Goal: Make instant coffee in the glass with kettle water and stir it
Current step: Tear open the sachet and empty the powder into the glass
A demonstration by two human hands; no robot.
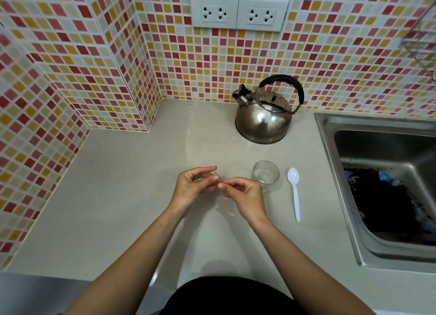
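Note:
A short clear glass (pixel 266 175) stands on the counter and looks empty. Just right of it lies a white plastic spoon (pixel 295 192), bowl pointing away from me. A steel whistling kettle (pixel 264 118) with a black handle sits behind them near the wall. My left hand (pixel 191 187) and my right hand (pixel 245 194) meet just left of the glass, fingertips pinched together on a thin pale sachet (pixel 224 183). The fingers hide most of the sachet.
A steel sink (pixel 330 173) fills the right side, with dark wet items in its basin. Mosaic-tiled walls close the back and left, with a jutting corner at the back left. Two wall sockets (pixel 238 12) sit above the kettle.

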